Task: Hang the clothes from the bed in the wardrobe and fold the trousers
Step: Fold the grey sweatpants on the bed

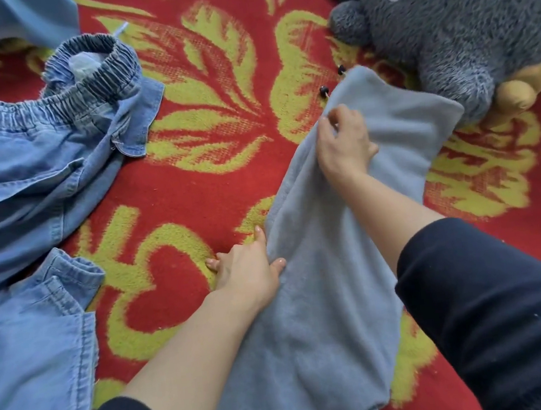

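Gripping grey trousers (pixel 325 316) — right hand (pixel 344 144) | left hand (pixel 246 270) flat — pressing their edge

Soft, even daylight is falling across the scene, and nothing is glaring or burning out. The pale grey-blue fleece trousers (pixel 323 300) are showing only faint shading along their folds. Just left of them, the red woolly blanket with yellow-green flowers (pixel 224 163) is glowing in saturated colour. Up and to the right of the trousers, the dark grey plush toy (pixel 445 33) is casting a thin, soft shadow beneath itself. Far left of the trousers, the light blue denim garments (pixel 22 172) are bending with wide-angle distortion. Fine texture is smearing slightly everywhere.
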